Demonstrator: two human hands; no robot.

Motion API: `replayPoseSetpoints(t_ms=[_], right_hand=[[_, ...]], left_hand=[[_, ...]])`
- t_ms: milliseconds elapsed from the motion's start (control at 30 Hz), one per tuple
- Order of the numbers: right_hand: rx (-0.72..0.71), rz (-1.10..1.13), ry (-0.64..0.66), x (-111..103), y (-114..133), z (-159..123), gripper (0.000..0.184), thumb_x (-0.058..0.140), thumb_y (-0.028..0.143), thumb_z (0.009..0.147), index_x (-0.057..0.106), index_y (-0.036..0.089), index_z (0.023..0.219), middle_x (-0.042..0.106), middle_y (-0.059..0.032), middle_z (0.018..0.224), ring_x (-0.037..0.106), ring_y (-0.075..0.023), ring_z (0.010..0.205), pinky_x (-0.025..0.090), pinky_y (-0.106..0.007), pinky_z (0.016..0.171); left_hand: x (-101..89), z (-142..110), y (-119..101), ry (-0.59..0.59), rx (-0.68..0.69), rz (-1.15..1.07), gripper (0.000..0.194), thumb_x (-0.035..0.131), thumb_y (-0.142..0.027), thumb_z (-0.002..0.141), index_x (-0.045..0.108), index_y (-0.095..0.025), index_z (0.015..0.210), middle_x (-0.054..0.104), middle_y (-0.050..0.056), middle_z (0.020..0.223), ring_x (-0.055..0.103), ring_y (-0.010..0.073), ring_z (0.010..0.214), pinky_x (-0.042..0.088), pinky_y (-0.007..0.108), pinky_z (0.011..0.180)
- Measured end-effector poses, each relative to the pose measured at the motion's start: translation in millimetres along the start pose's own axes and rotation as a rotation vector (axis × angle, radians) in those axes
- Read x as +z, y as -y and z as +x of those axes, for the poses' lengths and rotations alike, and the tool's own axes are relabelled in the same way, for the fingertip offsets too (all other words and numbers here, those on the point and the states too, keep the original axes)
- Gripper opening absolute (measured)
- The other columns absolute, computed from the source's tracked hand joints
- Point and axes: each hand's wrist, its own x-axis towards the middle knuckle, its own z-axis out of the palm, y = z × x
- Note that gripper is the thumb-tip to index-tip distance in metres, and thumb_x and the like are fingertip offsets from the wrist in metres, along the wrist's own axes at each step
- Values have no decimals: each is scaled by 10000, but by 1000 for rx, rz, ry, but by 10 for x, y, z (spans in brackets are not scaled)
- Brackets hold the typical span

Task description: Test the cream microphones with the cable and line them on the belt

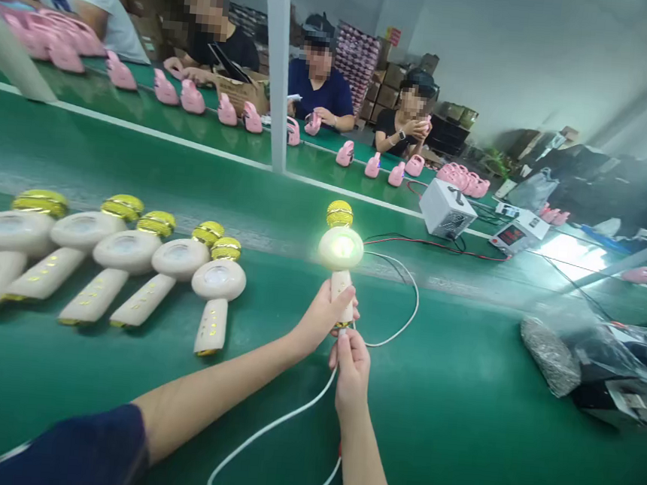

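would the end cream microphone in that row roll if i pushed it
The cream microphone probably won't roll far: its wide disc head should make it pivot instead. Its smooth plastic may slide easily on the green mat.

Green workbench (430, 448) — cream microphones (218, 279) lying in a row.

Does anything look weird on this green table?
Yes! The microphone in the left hand is glowing brightly, but the other microphones lying in a row are not lit. That makes it stand out, though nothing looks broken. A white cable runs up into the right hand.
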Motion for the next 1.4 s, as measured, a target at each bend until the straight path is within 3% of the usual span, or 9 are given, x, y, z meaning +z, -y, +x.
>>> replayPoseSetpoints(t_ms=[67, 300, 533, 767, 900, 1067, 1233, 1400], right_hand=[[6, -1, 11, 6, -11, 10, 430, 543, 595, 840, 607, 170, 820, 445, 63, 463, 368, -95, 444, 290, -251, 485], [-35, -20, -34, 55, -28, 31, 422, 483, 601, 873, 551, 189, 812, 363, 94, 465, 320, -94, 424, 275, -243, 470], [-39, -54, -47, 22, 18, 27, 442, 503, 653, 822, 576, 218, 815, 450, 54, 454, 380, -125, 433, 318, -274, 473], [8, -87, -21, -151, -22, -65, 419, 638, 584, 781, 613, 166, 793, 503, 56, 467, 388, -92, 444, 300, -243, 479], [-12, -108, -62, -164, -7, -94, 418, 622, 579, 800, 603, 167, 734, 482, 62, 440, 382, -80, 430, 304, -228, 472], [3, -111, -94, -153, 36, -90, 426, 607, 588, 806, 597, 170, 727, 491, 55, 437, 405, -83, 430, 325, -221, 471], [64, -61, -76, -159, 26, -58, 398, 612, 556, 814, 599, 166, 734, 508, 46, 435, 421, -88, 427, 333, -219, 468], [103, 25, -61, -115, -11, -9, 431, 642, 600, 748, 592, 172, 730, 489, 54, 418, 408, -91, 402, 320, -224, 442]], left_hand=[[-15, 0, 15, 5, -19, 44, 604, 654, -647, 685, 439, -190, 1014, 559, -26, 744, 568, 98, 543, 291, 143, 320], [-19, 76, 85, -41, 13, 49, 647, 685, -668, 623, 435, -180, 965, 571, -34, 732, 594, 107, 565, 397, 168, 377], [53, 33, 61, -47, 6, -92, 662, 614, -738, 661, 447, -175, 965, 566, -25, 689, 562, 94, 510, 334, 149, 352], [47, 105, 214, 25, -304, -213, 599, 376, -720, 841, 525, -142, 884, 593, 25, 643, 559, 106, 469, 454, 217, 452], [37, 108, 237, 36, -358, -250, 559, 354, -667, 883, 530, -136, 874, 599, 36, 655, 569, 111, 505, 475, 226, 484], [50, 56, 186, 55, -286, -207, 525, 435, -658, 861, 512, -141, 904, 584, 19, 689, 600, 111, 548, 458, 207, 490], [39, 65, 234, 54, -109, -89, 556, 483, -710, 799, 423, -173, 931, 578, -9, 715, 591, 96, 522, 477, 224, 516], [46, 31, 262, 36, -2, 1, 583, 525, -739, 737, 400, -194, 903, 557, -27, 744, 579, 84, 531, 438, 195, 464]])
